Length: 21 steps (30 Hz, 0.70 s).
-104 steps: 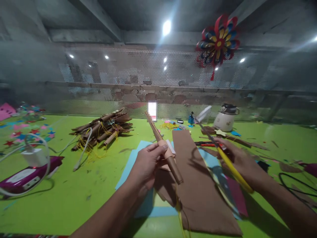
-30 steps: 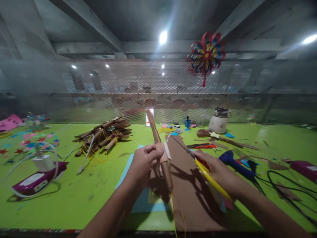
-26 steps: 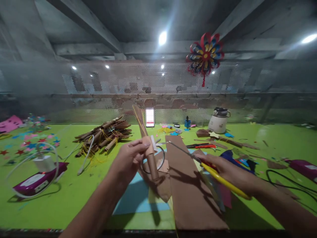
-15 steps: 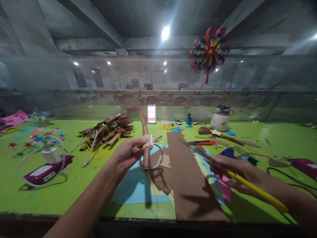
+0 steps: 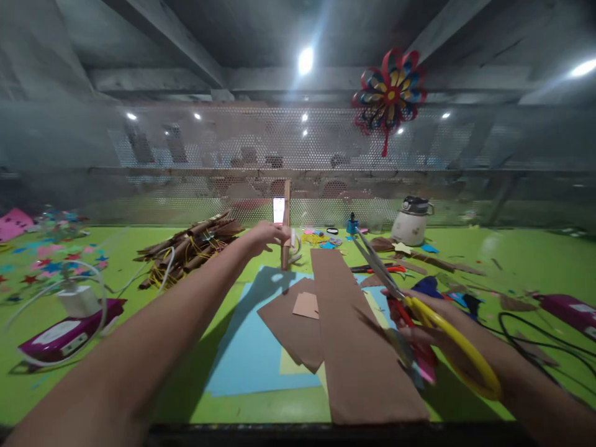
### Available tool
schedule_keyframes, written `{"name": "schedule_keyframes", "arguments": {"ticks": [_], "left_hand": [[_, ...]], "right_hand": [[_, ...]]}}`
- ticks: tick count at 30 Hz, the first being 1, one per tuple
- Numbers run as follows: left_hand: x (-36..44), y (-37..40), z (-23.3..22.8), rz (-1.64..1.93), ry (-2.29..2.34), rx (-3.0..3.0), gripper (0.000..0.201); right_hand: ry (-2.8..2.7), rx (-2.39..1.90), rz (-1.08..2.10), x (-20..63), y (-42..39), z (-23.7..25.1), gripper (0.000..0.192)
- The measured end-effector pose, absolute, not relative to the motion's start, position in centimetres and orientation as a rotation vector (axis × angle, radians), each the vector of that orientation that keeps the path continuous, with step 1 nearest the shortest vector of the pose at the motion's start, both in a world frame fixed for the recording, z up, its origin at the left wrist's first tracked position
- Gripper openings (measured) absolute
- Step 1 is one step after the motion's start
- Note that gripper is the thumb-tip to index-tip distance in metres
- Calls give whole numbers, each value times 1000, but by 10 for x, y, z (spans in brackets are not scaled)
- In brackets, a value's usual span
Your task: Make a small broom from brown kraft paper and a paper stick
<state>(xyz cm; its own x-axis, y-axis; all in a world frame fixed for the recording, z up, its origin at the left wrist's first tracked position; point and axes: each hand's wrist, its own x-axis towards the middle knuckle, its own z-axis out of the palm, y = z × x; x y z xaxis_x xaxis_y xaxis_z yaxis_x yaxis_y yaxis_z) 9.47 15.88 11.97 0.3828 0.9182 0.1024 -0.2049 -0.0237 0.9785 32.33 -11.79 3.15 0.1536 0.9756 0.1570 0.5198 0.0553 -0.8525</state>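
Note:
My left hand (image 5: 272, 234) reaches forward above the far part of the table, its fingers closed on a brown paper roll (image 5: 285, 256) held upright. A pale ring (image 5: 297, 243) shows just right of the roll. In my right hand (image 5: 423, 310) are scissors (image 5: 384, 270) with a yellow handle, the blades pointing forward and up to the left. Something red shows under my right fingers. Between my hands lies a long brown paper strip (image 5: 358, 347), with cut brown paper pieces (image 5: 291, 335) and blue sheets (image 5: 242, 347) to its left.
Brown paper rolls with yellow string (image 5: 195, 248) are heaped at the back left. A purple power strip (image 5: 69, 329) with white cables lies at left. A red-handled tool (image 5: 395, 269), a bottle (image 5: 412, 220) and dark cables (image 5: 516, 323) are on the right. A phone (image 5: 278, 210) stands behind.
My left hand has moved forward and up with the paper roll, away from the blue sheets. In my right hand the scissors have turned, their blades now pointing more upward.

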Motion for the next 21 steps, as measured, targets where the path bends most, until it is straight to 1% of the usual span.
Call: {"name": "schedule_keyframes", "arguments": {"ticks": [3,6,8,11,14,17,21], "left_hand": [[95,164,119,1010,741,1287,11],[84,141,116,1021,722,1247,6],[78,114,107,993,727,1145,4],[74,75,85,952,742,1023,10],[71,52,69,939,726,1015,15],[70,44,65,949,712,1015,12],[70,42,65,968,704,992,8]], "right_hand": [[-1458,-1597,656,326,-117,29,29],[-1522,-1623,637,322,-117,30,39],[-1586,-1661,550,312,-115,32,43],[-1717,-1700,269,294,-111,30,41],[-1839,-1687,-68,285,-109,20,48],[-1894,-1662,-338,288,-109,11,55],[-1991,-1566,-553,299,-106,6,58]]}}
